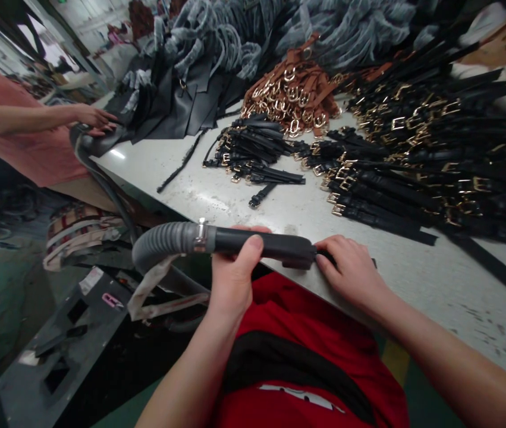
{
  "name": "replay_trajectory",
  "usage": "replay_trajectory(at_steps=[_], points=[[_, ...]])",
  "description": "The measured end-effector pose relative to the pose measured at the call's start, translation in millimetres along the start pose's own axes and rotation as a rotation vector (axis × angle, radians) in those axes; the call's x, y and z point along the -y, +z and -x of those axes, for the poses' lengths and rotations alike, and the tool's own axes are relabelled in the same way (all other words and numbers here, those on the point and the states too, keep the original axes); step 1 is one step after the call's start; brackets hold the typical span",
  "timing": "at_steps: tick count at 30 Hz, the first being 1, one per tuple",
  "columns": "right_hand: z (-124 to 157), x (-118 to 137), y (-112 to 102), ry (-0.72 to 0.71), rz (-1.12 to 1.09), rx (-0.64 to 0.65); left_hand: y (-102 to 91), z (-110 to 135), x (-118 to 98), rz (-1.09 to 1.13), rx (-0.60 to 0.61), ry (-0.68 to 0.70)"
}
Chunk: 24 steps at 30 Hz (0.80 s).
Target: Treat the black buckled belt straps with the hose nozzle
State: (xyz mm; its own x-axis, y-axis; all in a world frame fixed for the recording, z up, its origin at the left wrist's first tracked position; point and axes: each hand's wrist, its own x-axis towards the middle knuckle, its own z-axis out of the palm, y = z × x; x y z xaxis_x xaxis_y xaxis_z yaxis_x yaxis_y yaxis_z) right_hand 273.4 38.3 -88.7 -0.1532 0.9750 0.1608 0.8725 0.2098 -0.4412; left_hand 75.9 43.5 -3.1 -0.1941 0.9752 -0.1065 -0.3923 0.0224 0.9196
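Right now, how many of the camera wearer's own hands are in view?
2: the left hand, partly hidden, grips the black handle; the right hand, at its tip, holds a mostly hidden dark piece.

"How's the left hand (pixel 233 278) set?"
"Wrapped in a grip, thumb (pixel 250 252) on top, bare forearm (pixel 190 362) angled forward."
"And the right hand (pixel 348 267)?"
"Back upward, fingers (pixel 333 242) curled toward the thumb, forearm slanting inward."
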Motion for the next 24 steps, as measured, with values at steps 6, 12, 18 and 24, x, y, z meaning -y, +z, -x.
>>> replay_trajectory(at_steps=[6, 12, 18, 24], points=[[-1, 1, 4, 0.020, -0.011, -0.039, 7.2, -6, -4, -0.094, 0.025, -0.016], [-1, -1, 4, 0.000, -0.002, -0.042, 9.1, -1, 2, -0.039, 0.022, -0.012], [-1, 0, 5, 0.000, 0.001, -0.025, -28.2, -9, -6, 0.048, -0.076, -0.033], [-1, -1, 5, -0.031, 0.012, -0.017, -53.5, 2, -20, 0.131, -0.165, 0.007]])
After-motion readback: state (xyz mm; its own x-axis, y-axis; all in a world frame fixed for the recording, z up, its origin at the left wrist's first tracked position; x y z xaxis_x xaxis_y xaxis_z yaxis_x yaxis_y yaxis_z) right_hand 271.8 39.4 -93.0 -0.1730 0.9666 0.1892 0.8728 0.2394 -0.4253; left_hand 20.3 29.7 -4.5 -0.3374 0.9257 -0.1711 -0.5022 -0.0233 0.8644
